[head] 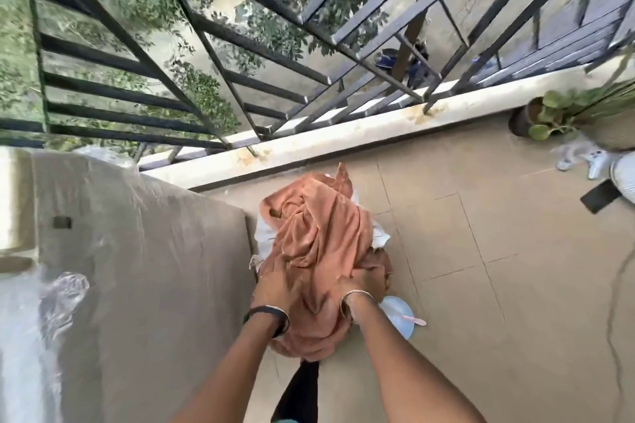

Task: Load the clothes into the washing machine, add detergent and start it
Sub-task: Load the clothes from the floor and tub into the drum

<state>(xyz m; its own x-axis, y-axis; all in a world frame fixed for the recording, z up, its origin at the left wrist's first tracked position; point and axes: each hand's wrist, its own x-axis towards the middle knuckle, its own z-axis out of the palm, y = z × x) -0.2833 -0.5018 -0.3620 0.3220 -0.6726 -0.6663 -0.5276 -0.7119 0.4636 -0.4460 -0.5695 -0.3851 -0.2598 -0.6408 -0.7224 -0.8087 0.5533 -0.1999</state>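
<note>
From the head camera we count two hands on one bundle of clothes (319, 233), rust-orange cloth over some white. The left hand (275, 288) and right hand (357, 285) both have their fingers curled into the fabric, gripping its near end. The bundle is over the tiled floor (481, 285), just beside the right edge of the one plastic-covered washing machine (137, 268). One blue dish (400, 318) lies by the right wrist, and one potted plant (546, 113) stands at the floor's far right corner.
</note>
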